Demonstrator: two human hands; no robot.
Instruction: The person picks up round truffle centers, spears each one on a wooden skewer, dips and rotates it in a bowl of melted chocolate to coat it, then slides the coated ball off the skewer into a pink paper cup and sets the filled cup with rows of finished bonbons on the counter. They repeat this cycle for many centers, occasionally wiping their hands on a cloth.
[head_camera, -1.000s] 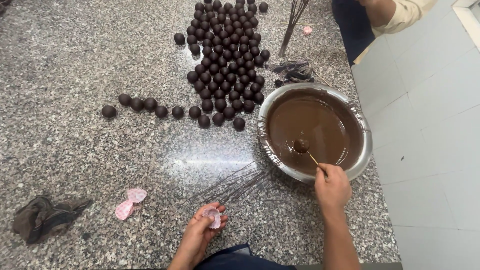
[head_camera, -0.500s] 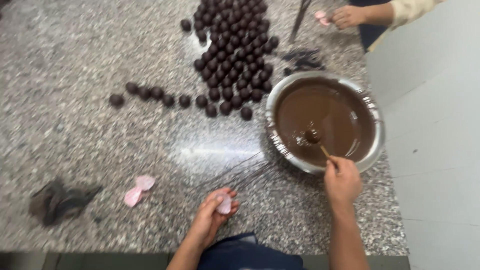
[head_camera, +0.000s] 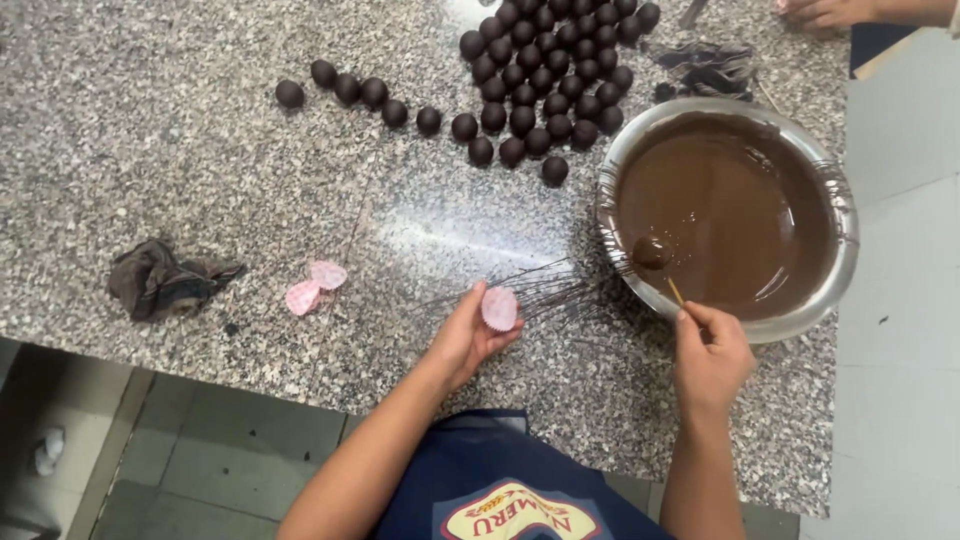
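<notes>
My left hand holds a small pink paper cup above the granite counter. My right hand pinches a thin wooden stick whose far end carries a chocolate-coated ball. That ball sits at the near left of the melted chocolate in a round metal bowl. Several dark chocolate balls lie clustered behind the bowl, and a short row of them trails off to the left.
Two spare pink paper cups lie on the counter left of my hand. A crumpled dark cloth sits near the counter's left front edge. Thin chocolate drizzle lines streak the stone. Another person's hand rests at the far right. Dark wrappers lie behind the bowl.
The camera has come closer and shifted. My right hand keeps the stick with the ball in the chocolate. My left hand has lifted the pink cup slightly towards the bowl.
</notes>
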